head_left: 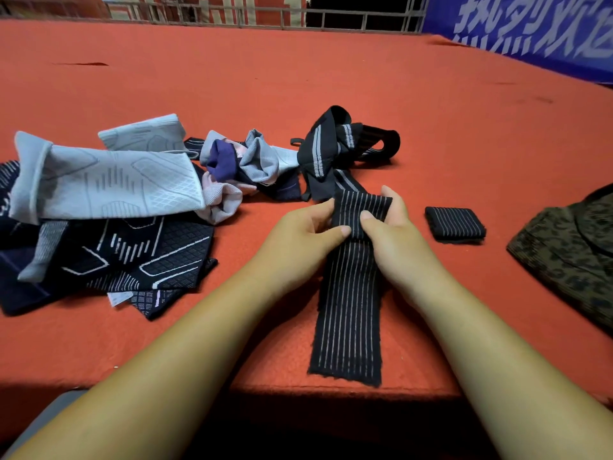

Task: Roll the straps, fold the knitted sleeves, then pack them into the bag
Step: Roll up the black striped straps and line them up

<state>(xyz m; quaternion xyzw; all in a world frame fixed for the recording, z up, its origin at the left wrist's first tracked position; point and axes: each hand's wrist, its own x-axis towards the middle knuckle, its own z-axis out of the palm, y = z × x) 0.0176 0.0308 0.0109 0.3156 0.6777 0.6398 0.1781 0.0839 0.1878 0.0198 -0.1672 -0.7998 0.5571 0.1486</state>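
A long black strap (348,313) with thin grey stripes lies on the red table, its free end at the near edge. My left hand (298,237) and my right hand (391,234) pinch it from both sides where it folds over. Its far part runs up into a tangle of black straps (338,144). One rolled strap (455,224) sits to the right of my right hand. Grey knitted sleeves (109,184) and dark patterned sleeves (139,254) lie heaped at the left. A camouflage bag (570,260) rests at the right edge.
The red table (298,78) stretches far back to a metal railing (232,14). A blue banner (530,28) hangs at the back right. The table's near edge (331,390) runs just beyond the strap's end.
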